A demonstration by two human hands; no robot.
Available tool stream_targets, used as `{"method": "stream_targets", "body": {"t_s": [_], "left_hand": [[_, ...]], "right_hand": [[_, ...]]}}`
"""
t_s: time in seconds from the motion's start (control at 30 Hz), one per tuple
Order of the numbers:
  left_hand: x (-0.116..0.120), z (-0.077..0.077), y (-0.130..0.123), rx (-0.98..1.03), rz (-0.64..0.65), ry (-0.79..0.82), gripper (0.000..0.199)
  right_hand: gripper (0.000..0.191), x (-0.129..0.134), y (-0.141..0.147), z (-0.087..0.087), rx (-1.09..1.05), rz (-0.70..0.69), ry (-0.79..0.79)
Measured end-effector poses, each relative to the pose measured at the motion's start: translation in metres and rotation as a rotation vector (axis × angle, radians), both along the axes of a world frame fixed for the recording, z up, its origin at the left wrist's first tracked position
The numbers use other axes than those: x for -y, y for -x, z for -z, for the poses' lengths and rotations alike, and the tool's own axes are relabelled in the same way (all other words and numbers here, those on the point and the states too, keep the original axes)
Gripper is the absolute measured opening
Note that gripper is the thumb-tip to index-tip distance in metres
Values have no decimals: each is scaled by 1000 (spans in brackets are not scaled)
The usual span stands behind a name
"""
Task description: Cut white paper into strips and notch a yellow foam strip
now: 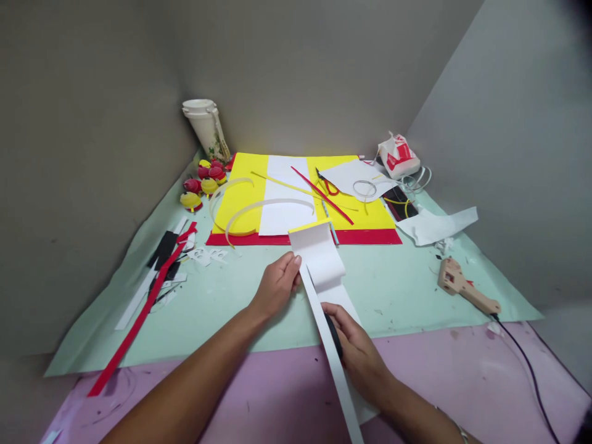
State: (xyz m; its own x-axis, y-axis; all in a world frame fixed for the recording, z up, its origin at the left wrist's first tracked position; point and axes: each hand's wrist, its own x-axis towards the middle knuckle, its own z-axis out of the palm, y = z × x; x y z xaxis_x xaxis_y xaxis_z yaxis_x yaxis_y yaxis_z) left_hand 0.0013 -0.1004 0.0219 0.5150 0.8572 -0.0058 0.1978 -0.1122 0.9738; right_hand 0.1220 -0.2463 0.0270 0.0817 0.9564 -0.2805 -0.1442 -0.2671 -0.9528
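My left hand [279,280] pinches the left edge of a white sheet [319,253], which looks like paper or thin foam and has a yellow strip along its far edge. Fingers of my right hand [358,348] are wrapped round scissors [333,336] with a black handle. Their blades lie at the sheet, mostly hidden by it. A long narrow white strip [330,351] runs from near my left hand toward me, parted from the sheet along the cut. The sheet curls in its middle and continues beneath my right hand.
Yellow, white and red sheets [287,219] lie behind, bearing strips and red-handled pliers [329,185]. A glue gun [467,287] with a cord rests at right. Left are a red strip [148,302], scraps and small red-and-yellow pieces [203,185]. A white bucket [206,129] stands at back left.
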Motion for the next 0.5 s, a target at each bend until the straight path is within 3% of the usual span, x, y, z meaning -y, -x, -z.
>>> {"method": "stream_targets", "body": {"t_s": [0.5], "left_hand": [[-1,1,1,15,-31,22,38]], "right_hand": [[29,1,0,4,-9,-9,2]]}}
